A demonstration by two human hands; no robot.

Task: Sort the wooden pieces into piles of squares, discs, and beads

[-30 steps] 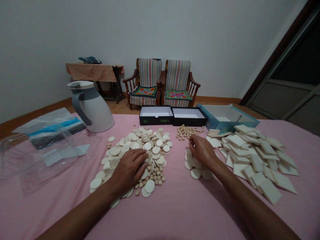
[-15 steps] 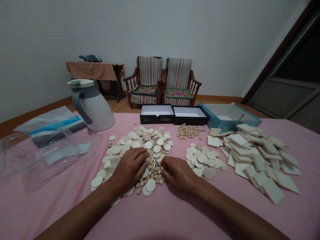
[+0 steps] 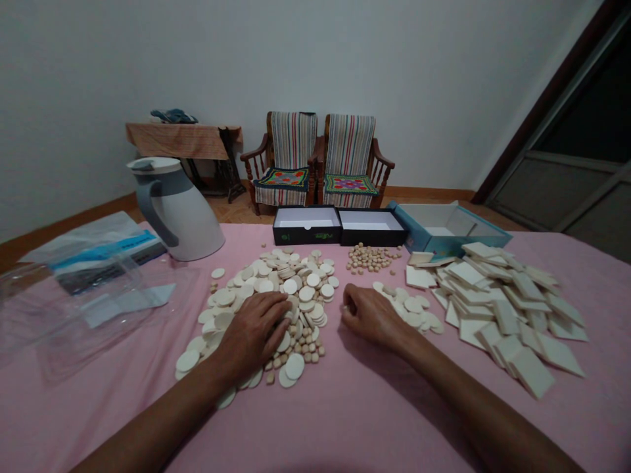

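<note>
The room is dim, under soft, even light from above, with no glare. The pink tabletop (image 3: 345, 407) looks muted, and faint soft shadows lie beside the forearms and under the pale pieces. Wide-angle distortion bends the door frame (image 3: 547, 105) at the far right and stretches the edges. Focus is fair throughout; dark corners show slight grain.

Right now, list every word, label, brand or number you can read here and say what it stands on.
No text can be read.
Black box: small green print on its front wall, too blurred to read.
Plastic bags: blue and dark printed bands, no letters legible.
Blue box, jug and the wooden discs under the left hand: no markings visible.
</note>
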